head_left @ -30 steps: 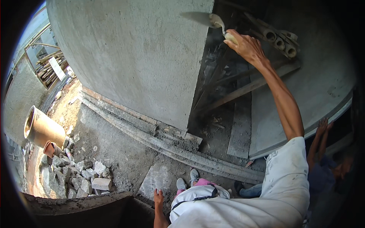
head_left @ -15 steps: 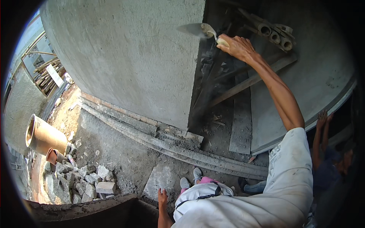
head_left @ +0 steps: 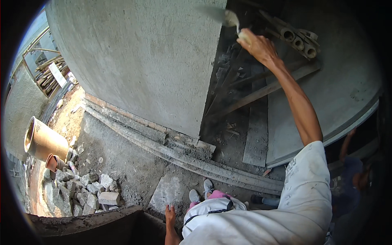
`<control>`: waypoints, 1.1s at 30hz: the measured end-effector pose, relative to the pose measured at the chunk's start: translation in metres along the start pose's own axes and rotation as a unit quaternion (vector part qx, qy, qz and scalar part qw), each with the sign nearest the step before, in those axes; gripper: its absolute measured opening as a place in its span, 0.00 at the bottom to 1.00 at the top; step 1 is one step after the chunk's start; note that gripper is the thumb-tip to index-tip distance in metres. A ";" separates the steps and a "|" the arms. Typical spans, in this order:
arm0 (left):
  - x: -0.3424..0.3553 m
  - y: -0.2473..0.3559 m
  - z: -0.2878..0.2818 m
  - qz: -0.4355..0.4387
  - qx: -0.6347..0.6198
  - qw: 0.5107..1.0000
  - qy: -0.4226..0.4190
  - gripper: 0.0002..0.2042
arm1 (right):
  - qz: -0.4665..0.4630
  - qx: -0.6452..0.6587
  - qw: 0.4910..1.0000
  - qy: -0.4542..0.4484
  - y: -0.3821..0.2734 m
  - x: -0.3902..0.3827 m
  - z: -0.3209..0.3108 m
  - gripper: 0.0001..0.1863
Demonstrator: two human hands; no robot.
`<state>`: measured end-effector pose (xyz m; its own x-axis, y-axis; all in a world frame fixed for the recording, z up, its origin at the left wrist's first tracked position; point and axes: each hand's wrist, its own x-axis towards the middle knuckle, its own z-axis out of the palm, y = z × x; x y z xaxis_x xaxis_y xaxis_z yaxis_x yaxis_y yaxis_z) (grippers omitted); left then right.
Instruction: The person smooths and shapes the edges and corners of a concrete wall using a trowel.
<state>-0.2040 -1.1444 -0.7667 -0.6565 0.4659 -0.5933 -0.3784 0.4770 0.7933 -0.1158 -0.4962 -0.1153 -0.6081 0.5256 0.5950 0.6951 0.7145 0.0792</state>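
Note:
My right hand (head_left: 258,47) is closed round the handle of a pointed trowel (head_left: 230,19), held up at the top of the view. The trowel's blade is smeared by motion and lies over the corner edge of a grey plastered wall (head_left: 139,61); I cannot tell whether it touches. My left hand (head_left: 170,215) hangs low beside my body with its fingers apart, holding nothing. Below it is the rim of a dark trough-like container (head_left: 90,222).
Rubble and broken blocks (head_left: 92,192) lie left, near a tan barrel (head_left: 45,139). Long pipes (head_left: 175,157) run along the wall's foot. Behind the corner are a slanting plank (head_left: 269,90) and several hollow tubes (head_left: 298,42). Another person (head_left: 353,171) is at the right.
My right hand and the trowel have risen slightly, and the blade is now blurred. My left hand has shifted a little left and down. The other person's raised arms have moved.

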 end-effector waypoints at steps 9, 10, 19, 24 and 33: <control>0.004 0.041 0.011 -0.013 -0.005 1.000 -0.014 0.33 | 0.011 0.010 0.997 -0.077 -0.001 -0.005 -0.009 0.21; 0.007 0.041 0.010 -0.019 0.019 0.999 -0.027 0.34 | -0.003 -0.013 0.989 -0.146 0.004 -0.009 0.000 0.21; -0.004 0.037 0.006 -0.026 0.030 0.998 -0.039 0.34 | 0.048 0.054 0.990 -0.121 -0.002 -0.018 -0.003 0.25; -0.006 0.006 0.003 -0.031 0.050 0.998 0.021 0.35 | -0.010 0.076 0.995 0.063 0.001 -0.026 0.001 0.25; 0.007 0.026 0.024 -0.048 0.009 0.999 0.018 0.32 | 0.041 0.006 0.995 -0.089 0.017 -0.074 0.075 0.23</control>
<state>-0.2025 -1.1107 -0.7533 -0.6408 0.3912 -0.6605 -0.4284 0.5318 0.7306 -0.0880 -0.4884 -0.2175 -0.6088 0.6551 0.4474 0.7413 0.6707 0.0268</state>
